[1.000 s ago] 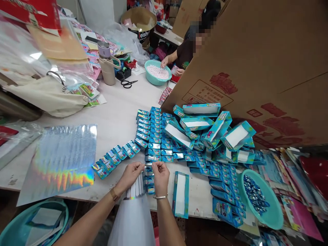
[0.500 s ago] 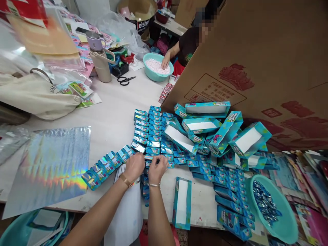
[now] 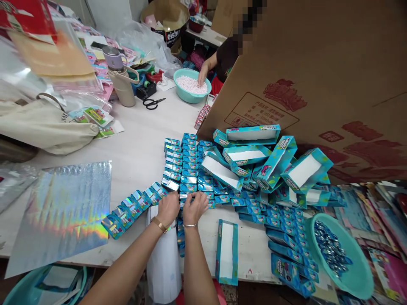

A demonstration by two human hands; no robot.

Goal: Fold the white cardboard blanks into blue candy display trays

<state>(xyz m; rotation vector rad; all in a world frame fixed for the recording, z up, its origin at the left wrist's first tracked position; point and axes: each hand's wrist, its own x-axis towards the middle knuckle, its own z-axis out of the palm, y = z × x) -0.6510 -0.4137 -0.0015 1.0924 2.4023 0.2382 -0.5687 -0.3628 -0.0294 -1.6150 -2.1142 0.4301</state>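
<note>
My left hand (image 3: 168, 207) is closed, its curled fingertips against a small blue box (image 3: 183, 196) at the front of the standing rows. From the other side my right hand (image 3: 195, 207) pinches at the same box; the fingers hide most of it. Rows of small blue boxes (image 3: 190, 166) stand just beyond my hands. A slanting line of similar boxes (image 3: 131, 204) lies to the left. More small boxes (image 3: 180, 239) show between my wrists. Under my left forearm is a white sheet (image 3: 163, 262), curving over the table edge. An open blue display box (image 3: 227, 252) lies right of my right arm.
Open display boxes (image 3: 248, 154) are heaped against a large carton (image 3: 302, 63). A basin (image 3: 359, 264) of shiny blue wrapped pieces stands at right. Shiny foil (image 3: 73, 203), a bottle (image 3: 122, 87) and scissors (image 3: 154, 103) lie left. A co-worker's hand (image 3: 202, 76) reaches into a basin (image 3: 190, 96).
My hands stay at nearly the same spot, with a slight shift of the fingers. The white sheet looks more curved below my left forearm. The view has shifted slightly.
</note>
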